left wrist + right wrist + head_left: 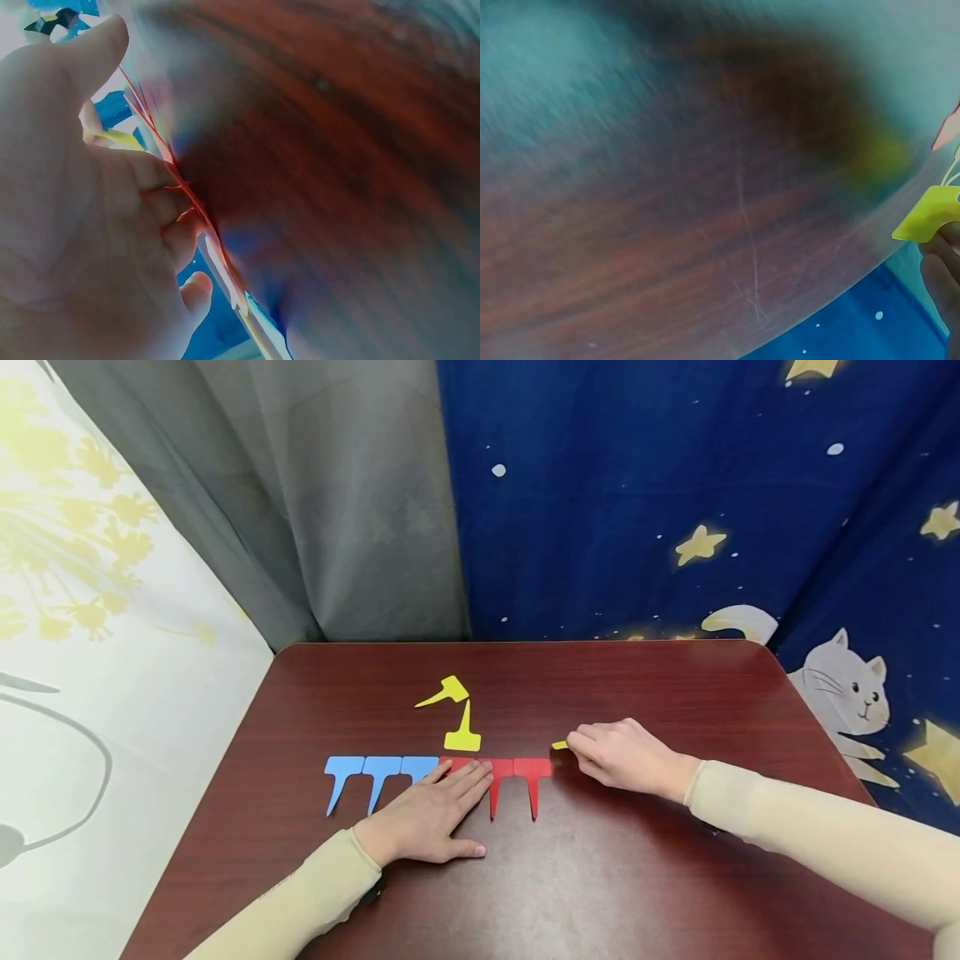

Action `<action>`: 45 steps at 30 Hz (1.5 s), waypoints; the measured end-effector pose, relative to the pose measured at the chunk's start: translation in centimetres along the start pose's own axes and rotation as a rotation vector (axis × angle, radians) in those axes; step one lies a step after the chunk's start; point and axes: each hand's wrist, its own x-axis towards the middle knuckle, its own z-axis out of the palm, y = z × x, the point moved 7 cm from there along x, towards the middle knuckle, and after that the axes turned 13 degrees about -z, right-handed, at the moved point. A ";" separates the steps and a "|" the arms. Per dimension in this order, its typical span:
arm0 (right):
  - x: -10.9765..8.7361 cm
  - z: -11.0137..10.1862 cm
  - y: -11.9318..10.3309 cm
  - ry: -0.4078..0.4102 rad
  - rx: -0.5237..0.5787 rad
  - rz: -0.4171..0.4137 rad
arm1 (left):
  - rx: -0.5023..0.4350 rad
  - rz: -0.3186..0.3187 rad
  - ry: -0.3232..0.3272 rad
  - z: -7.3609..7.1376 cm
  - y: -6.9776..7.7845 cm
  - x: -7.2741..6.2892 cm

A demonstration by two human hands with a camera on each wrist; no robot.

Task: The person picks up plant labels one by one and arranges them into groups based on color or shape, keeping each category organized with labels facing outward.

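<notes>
My left hand point(423, 814) lies with straight fingers over a row of T-shaped plant labels, its fingertips on the red ones and part of a blue one beneath. The row runs from blue labels point(345, 767) on the left to red labels point(532, 768) on the right, heads level and points toward me. In the left wrist view, the fingers of the left hand point(90, 217) reach the red labels' edges. Just beyond the row's right end, my right hand point(618, 753) pinches a yellow plant label point(930, 214), mostly hidden by the fingers in the head view.
Two loose yellow plant labels lie behind the row, one with its point up point(462, 739) and one tilted point(452, 688). The dark red wooden table point(600, 877) ends at a grey curtain point(375, 527) and a blue starry curtain point(600, 527).
</notes>
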 end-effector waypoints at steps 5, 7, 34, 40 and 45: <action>-0.6 -0.1 -0.8 -0.001 -0.001 0.011 | -0.002 0.002 0.001 -0.1 0.1 0.0; -0.8 0.0 -1.0 -0.001 0.002 0.015 | -0.002 0.005 0.006 -0.2 0.2 0.0; -1.7 1.6 -2.8 -0.032 0.069 -0.021 | 0.050 0.007 0.018 -0.4 0.4 0.1; -2.2 2.2 -2.2 -0.062 0.067 0.034 | 0.044 0.007 0.021 -0.5 0.5 0.1; -2.5 2.7 -2.1 -0.085 0.075 0.053 | 0.043 0.009 0.020 -0.6 0.6 0.0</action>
